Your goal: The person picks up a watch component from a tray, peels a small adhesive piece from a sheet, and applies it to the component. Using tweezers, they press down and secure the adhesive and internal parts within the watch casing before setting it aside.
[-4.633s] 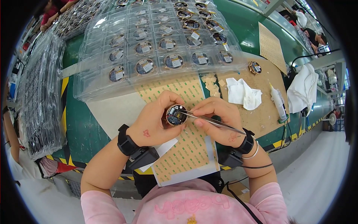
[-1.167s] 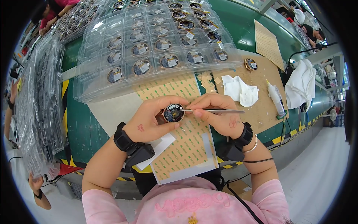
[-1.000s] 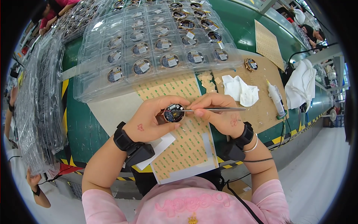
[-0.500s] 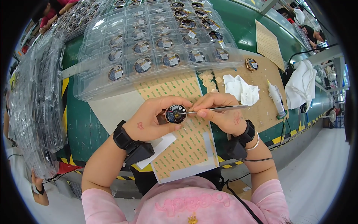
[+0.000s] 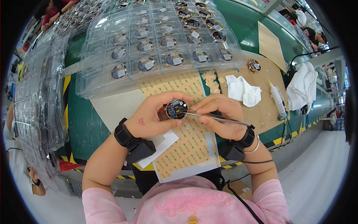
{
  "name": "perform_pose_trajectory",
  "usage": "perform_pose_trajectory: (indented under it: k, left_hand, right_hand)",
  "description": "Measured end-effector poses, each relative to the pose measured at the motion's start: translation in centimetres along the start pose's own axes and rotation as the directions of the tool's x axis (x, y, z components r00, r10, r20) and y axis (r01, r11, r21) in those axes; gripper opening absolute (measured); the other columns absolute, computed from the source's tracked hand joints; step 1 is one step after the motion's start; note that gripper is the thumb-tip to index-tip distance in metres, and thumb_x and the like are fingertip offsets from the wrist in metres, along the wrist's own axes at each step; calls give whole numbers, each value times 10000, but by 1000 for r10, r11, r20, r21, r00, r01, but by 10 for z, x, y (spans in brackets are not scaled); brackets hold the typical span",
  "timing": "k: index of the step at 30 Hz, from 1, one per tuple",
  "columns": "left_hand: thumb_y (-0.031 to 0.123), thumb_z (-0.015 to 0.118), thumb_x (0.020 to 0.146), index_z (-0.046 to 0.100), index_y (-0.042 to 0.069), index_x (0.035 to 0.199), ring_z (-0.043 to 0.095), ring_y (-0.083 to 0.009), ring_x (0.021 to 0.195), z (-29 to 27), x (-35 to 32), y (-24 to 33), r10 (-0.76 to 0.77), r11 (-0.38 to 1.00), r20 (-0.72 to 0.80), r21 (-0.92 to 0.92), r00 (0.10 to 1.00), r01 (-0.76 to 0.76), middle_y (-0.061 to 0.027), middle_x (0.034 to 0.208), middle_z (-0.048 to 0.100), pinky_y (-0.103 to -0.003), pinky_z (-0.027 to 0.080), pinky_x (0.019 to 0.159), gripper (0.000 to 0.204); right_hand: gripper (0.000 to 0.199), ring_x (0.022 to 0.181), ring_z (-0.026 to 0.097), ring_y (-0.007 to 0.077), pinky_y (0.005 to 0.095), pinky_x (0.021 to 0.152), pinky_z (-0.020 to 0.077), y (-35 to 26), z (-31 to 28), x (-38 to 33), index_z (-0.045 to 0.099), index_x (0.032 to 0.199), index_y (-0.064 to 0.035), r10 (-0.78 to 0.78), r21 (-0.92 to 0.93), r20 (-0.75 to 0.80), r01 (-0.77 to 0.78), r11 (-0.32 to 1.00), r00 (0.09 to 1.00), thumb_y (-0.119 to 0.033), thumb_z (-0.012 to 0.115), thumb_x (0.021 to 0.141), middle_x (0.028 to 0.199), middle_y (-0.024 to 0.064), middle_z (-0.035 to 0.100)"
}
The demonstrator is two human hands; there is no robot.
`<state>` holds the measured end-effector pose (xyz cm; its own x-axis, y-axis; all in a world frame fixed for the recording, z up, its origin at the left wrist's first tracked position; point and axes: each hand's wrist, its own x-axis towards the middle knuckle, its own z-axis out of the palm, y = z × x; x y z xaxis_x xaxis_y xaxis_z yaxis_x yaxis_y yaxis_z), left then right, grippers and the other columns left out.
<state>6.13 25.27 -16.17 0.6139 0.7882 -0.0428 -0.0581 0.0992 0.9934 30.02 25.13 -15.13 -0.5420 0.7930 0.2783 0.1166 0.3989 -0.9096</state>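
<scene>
Between the thumb and fingers of my left hand point(image 5: 149, 114) is a round watch case point(image 5: 176, 109) with a gold-toned rim, its dark inner circuitry facing up. My right hand point(image 5: 223, 114) pinches a pair of metal tweezers point(image 5: 227, 119), whose tips reach into the case near its middle. Whether the tips grip any part inside is too small to tell. Under both hands lies a tan adhesive sheet point(image 5: 188, 149) with green print, resting on white paper. Beyond them, a clear plastic tray point(image 5: 100, 84) holds several similar watch cases in its pockets.
Stacked clear trays point(image 5: 35, 104) stand at the left. A brown board point(image 5: 266, 112) at the right carries a white cloth point(image 5: 244, 90), a single watch case point(image 5: 254, 65) and a white glue dispenser point(image 5: 278, 100) with a cable. Another white cloth point(image 5: 302, 86) hangs farther right. Other people work around the table.
The tweezers have swung, with their back end now lower and nearer me. The watch case has tilted to show more of its inside, and my right fingers have shifted their grip.
</scene>
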Motion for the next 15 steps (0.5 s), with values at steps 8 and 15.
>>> perform_pose_trajectory:
  k: [8, 15]
  left_hand:
    - [-32, 686, 765, 524, 18, 1249, 549, -92, 1027, -2, 2, -5, -36, 999, 2, -32, 999, 36, -28, 1146, 561, -257, 458, 899, 512]
    - [-37, 681, 764, 532, 18, 1242, 550, -92, 1028, 2, 4, -4, -18, 1000, 5, 8, 1000, 18, -28, 1145, 564, -255, 458, 897, 504]
  right_hand:
    - [165, 871, 665, 235, 310, 761, 515, 4, 6, 1, 674, 901, -29, -167, -226, -38, 155, 962, 985, -32, 735, 748, 959, 117, 692]
    - [159, 902, 667, 237, 310, 799, 514, 9, 3, -2, 694, 922, -12, -33, -60, -34, 31, 998, 999, 8, 713, 764, 949, 123, 695]
